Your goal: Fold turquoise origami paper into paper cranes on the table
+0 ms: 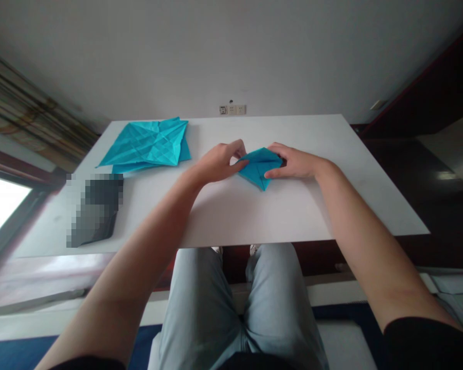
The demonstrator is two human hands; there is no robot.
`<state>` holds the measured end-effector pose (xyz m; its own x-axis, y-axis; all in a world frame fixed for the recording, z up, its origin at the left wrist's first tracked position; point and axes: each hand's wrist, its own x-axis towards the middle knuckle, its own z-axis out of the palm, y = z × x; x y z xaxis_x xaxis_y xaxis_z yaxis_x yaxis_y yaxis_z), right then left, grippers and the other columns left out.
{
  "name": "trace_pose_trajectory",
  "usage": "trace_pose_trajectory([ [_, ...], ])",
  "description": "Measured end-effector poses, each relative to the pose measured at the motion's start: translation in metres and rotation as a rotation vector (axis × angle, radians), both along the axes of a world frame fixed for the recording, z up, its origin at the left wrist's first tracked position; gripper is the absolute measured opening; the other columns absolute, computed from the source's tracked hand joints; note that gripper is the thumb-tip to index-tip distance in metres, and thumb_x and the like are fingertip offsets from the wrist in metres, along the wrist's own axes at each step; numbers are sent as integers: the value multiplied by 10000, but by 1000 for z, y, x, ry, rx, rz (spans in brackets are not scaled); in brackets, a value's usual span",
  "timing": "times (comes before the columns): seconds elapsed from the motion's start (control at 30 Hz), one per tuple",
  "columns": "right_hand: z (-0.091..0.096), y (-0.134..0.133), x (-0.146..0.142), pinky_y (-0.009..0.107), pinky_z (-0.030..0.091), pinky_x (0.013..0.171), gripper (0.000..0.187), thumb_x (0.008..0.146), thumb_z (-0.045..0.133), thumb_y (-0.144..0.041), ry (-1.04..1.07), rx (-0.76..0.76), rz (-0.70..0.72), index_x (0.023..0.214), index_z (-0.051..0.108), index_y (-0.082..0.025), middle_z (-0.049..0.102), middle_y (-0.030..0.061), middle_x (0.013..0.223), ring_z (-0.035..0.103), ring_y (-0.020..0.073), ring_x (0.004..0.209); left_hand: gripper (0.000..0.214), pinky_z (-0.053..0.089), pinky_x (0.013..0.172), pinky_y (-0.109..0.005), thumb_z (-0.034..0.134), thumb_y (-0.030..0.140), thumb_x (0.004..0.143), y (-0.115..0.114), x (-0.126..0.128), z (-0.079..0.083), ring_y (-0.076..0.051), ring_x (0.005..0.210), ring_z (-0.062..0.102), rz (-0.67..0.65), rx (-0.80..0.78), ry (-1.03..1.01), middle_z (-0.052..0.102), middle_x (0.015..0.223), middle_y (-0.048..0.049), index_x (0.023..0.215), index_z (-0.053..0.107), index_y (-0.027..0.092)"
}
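Observation:
A small folded blue paper piece (260,167) lies on the white table (254,216), near its middle. My left hand (219,162) pinches the paper's left edge with thumb and fingers pressed together. My right hand (295,161) presses on the paper's right side, fingers curled over it and thumb along its lower edge. Both forearms reach in from the near edge of the table.
A stack of creased blue paper sheets (148,144) lies at the table's far left. A dark blurred object (96,208) sits at the near left. Wall sockets (232,109) are behind the table. A window is at left, dark furniture at right.

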<state>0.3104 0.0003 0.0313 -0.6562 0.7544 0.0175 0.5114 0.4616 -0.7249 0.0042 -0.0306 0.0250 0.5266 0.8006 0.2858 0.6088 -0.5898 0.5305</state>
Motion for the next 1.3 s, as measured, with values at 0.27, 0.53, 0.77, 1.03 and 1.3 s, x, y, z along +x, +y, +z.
trace_pose_trajectory([
  [0.27,-18,9,-12,485,620,1023,390,1052,735,-585,70,132,-176,1199,837,-238,886,115,1231,780,366,1132,505,647,933,-391,678,256,978,14,11,-30,-241,1013,797,121,150,-101,773,1330,-110,1475,593,225],
  [0.53,-18,4,-22,485,600,1020,417,1076,685,-599,65,158,-229,1190,829,-225,887,128,1213,786,367,1093,493,673,1062,-476,663,271,1017,2,17,-19,-324,1301,773,53,229,-29,593,1658,-174,1509,654,266],
  [0.77,-13,4,-17,431,578,920,586,1073,542,-822,194,-16,-226,941,679,-268,762,51,954,699,280,916,748,653,1174,-580,791,464,992,-7,20,-15,-385,1271,810,86,116,186,465,1770,-192,1695,606,289],
  [1.03,-28,18,-5,400,589,838,435,905,782,-391,179,-43,-255,1322,720,-286,804,53,1115,702,253,908,789,582,1275,-595,729,470,1024,-13,25,-5,-446,1461,727,104,57,262,526,1707,-202,1769,547,282],
  [1.3,-27,10,-8,418,589,784,653,883,891,-500,112,55,-191,1465,684,-290,802,67,1178,649,223,778,955,484,1348,-646,724,488,963,-13,29,-4,-474,1618,589,106,31,271,426,1813,-238,1836,431,239],
])
